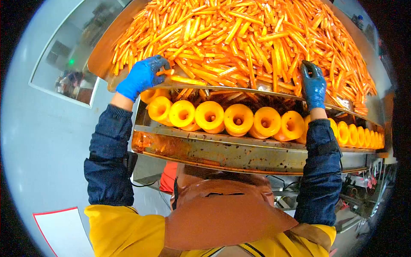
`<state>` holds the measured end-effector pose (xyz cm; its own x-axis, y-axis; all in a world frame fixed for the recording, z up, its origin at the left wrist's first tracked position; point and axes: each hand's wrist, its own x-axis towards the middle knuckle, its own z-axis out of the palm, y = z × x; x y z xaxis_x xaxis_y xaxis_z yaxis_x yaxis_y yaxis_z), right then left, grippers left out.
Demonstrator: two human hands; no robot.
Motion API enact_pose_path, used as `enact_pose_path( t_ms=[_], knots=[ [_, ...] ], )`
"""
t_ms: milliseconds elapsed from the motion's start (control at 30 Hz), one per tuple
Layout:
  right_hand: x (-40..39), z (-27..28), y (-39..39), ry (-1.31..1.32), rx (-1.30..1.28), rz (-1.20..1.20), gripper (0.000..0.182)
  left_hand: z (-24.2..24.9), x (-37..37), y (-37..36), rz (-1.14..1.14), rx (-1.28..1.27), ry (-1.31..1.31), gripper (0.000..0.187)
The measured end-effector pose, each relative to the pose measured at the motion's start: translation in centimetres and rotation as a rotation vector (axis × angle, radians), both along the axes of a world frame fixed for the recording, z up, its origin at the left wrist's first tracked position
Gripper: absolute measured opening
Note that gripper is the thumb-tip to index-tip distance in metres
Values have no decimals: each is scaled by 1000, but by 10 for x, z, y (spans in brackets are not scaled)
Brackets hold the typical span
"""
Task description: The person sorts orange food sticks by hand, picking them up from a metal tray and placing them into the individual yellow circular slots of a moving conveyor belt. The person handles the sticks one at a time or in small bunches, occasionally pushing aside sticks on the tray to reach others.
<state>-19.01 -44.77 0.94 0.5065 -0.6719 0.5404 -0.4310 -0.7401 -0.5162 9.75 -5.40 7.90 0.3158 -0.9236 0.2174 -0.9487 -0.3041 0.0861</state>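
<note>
Brown leather-like apron (pixel 222 214) is covering the person's front at the bottom of the head view, with a yellow top (pixel 124 227) showing on both sides of it and dark blue sleeves (pixel 109 150) running up both forearms. Beyond them, orange sticks (pixel 239 43) are lying heaped, wet and glossy, in a broad metal tray (pixel 239 89), pointing in many directions. Left hand (pixel 143 77), in a bright blue glove, is reaching over the tray's near left edge; its fingers are curling partway, with a short stick (pixel 165 72) sitting between thumb and fingertips. Right hand (pixel 314 83), in a darker, wet-looking blue glove, is resting at the near edge on the right, its fingers bending down against the heap; whether they are gripping anything, I cannot tell. Just below the tray's near rim, a row of yellow-orange funnels (pixel 210 109) is running from left to right, mouths turned toward the camera, passing behind the right forearm. Nearer than the funnels, a metal ledge (pixel 222 150) is carrying dark specks and orange residue. Off to the left, a pale wall (pixel 43 128) is holding a window (pixel 64 55), where a green light (pixel 71 62) is glowing.
</note>
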Motion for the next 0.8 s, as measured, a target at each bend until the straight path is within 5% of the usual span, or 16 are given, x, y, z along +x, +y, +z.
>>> enact_pose_path(
  t_ms=[67,167,333,433,533,667,733,800],
  knots=[
    [0,-4,-1,-24,-19,17,25,6,-20,-15,147,50,142,28],
    [1,-4,-2,-10,-48,14,25,-14,-29,-36,-151,129,-2,33],
    [0,-1,-1,-5,-32,9,24,1,-31,-64,-16,487,-54,35],
    [1,-3,-2,-12,-52,-7,24,6,-27,-52,-16,427,-93,36],
    [0,-7,-6,-37,-17,26,25,14,-45,-16,207,-384,441,26],
    [0,-4,-3,-23,-31,13,27,-7,-77,31,352,-574,916,30],
    [1,-5,-4,-4,-25,3,26,-31,-91,39,441,-476,1079,34],
    [0,-6,-5,16,-24,-7,24,-42,-107,40,420,-420,1039,31]
  ],
)
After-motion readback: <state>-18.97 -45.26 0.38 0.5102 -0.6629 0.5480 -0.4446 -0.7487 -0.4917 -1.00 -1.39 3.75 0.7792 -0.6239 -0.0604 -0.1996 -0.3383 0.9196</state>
